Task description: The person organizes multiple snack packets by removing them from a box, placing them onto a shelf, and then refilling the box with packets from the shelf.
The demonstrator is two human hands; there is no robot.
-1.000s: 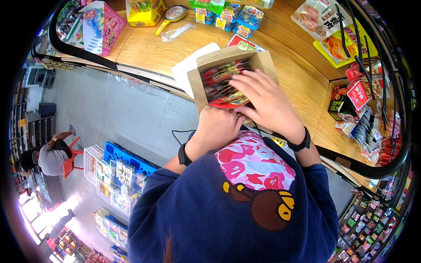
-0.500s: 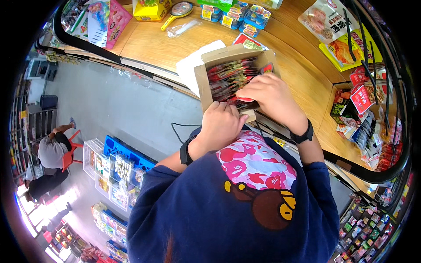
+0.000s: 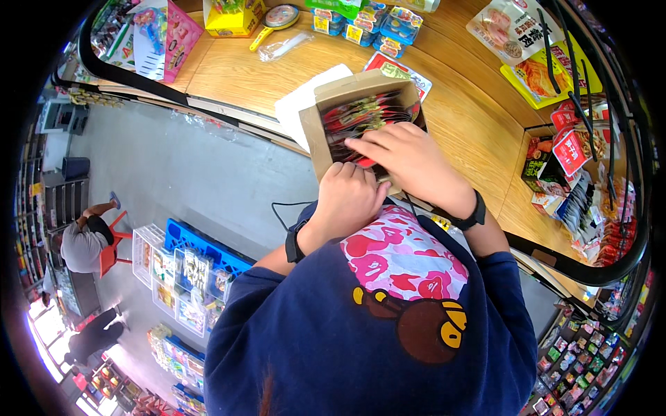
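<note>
An open brown cardboard box [image 3: 317,142] sits tilted at the front edge of the wooden shelf, above my lap. Upright rows of small red, green and dark packets [image 3: 359,114] fill much of it. My left hand [image 3: 352,188] is closed over the box's near wall, fingers curled on the rim and thumb to the right. Reaching in from the right, my right hand [image 3: 413,158] lies over the near packets. Its fingers are stretched out, with the fingertips on the packets; its thumb is hidden.
White paper [image 3: 295,111] lies left of the box, and a red-and-white card [image 3: 409,73] behind it. Blue tubs [image 3: 371,24] and a yellow-handled pan toy [image 3: 277,21] stand farther back. A black rail [image 3: 576,276] edges the shelf. Blue crates [image 3: 201,239] and a seated person [image 3: 83,243] are left.
My right hand has slid left and its fingers have straightened over the packets. My left hand keeps its place on the box. In the background a standing person has moved.
</note>
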